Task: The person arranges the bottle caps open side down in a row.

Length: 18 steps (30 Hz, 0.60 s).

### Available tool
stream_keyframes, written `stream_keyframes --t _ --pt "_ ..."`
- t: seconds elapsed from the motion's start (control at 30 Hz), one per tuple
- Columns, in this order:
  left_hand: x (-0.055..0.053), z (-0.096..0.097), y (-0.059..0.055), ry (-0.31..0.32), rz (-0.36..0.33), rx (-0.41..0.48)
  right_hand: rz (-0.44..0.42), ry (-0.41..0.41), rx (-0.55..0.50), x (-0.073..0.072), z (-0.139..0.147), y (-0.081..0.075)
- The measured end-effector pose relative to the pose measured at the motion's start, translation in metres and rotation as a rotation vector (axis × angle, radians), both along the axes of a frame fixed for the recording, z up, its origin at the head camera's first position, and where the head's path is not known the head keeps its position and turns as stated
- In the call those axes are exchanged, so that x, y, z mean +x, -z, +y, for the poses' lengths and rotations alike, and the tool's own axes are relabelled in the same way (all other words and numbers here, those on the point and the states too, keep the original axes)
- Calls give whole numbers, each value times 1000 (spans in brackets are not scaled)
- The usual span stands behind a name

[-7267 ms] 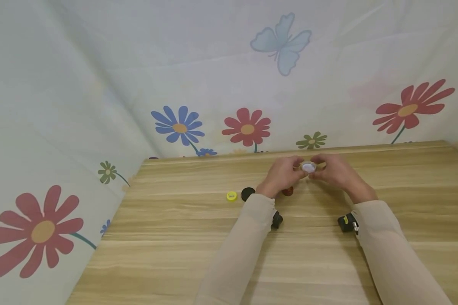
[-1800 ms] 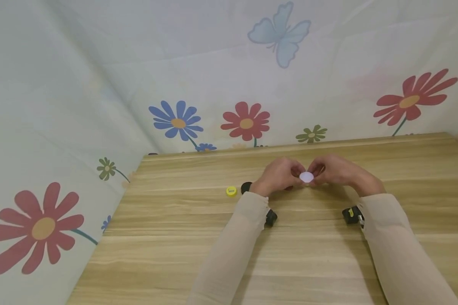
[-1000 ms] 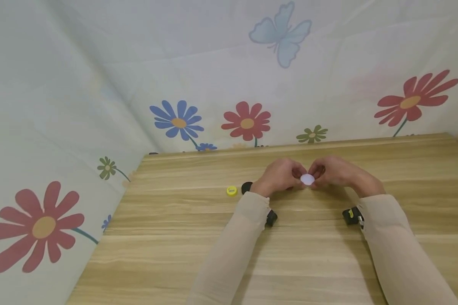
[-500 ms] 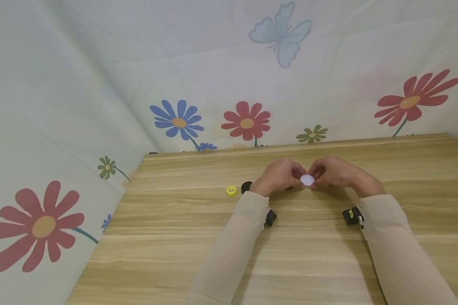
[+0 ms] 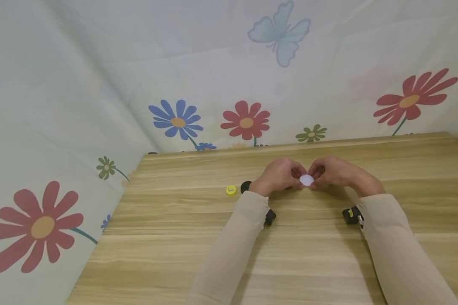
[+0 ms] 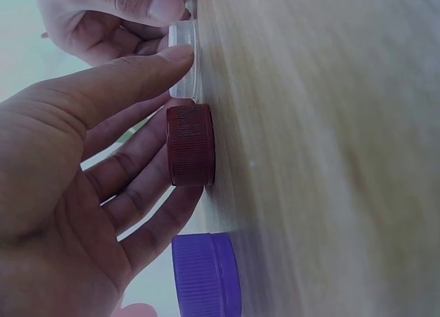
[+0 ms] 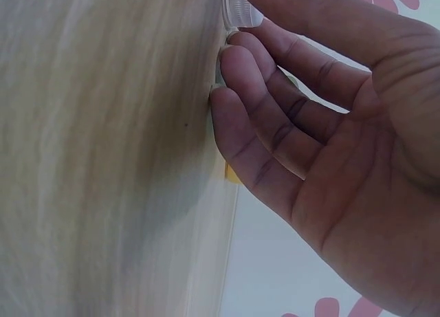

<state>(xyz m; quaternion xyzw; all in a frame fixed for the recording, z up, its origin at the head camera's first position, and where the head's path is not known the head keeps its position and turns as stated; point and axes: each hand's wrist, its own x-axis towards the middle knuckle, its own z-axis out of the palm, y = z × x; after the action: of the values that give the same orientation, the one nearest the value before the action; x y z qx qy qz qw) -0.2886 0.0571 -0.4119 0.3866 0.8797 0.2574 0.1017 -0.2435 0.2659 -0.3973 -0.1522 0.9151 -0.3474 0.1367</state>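
Observation:
Both hands meet at a small round translucent white bottle cap [image 5: 307, 180], pinching it from opposite sides. In the left wrist view, my left hand [image 5: 280, 176] has its thumb on the ridged side of the cap [image 6: 183, 59], whose rim is right at the tabletop. My right hand [image 5: 333, 171] grips the other side by thumb and fingertips; its remaining fingers [image 7: 240, 117] curve down close to the wood. A dark red ridged cap [image 6: 190, 145] sits directly beside the white one, near my left fingers. Farther along stands a cap [image 6: 206, 276] that looks purple there.
On the wooden table [image 5: 175, 237], a yellow cap [image 5: 231, 190] and a dark cap [image 5: 246, 187] lie left of my left wrist. Something orange-yellow [image 7: 232, 172] shows behind the right fingers. A flower-printed cloth [image 5: 213, 63] rises along the table's back and left edges.
Seven seconds ago the white cap was held farther back between more widely spread hands, with the red cap showing. The hands have since come lower and closer together; over the last second they barely move.

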Motion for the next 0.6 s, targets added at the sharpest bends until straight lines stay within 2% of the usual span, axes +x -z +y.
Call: stream_keyframes --t 0.6 --pt "-1 -1 1 5 -3 -10 -17 4 -4 0 -1 0"
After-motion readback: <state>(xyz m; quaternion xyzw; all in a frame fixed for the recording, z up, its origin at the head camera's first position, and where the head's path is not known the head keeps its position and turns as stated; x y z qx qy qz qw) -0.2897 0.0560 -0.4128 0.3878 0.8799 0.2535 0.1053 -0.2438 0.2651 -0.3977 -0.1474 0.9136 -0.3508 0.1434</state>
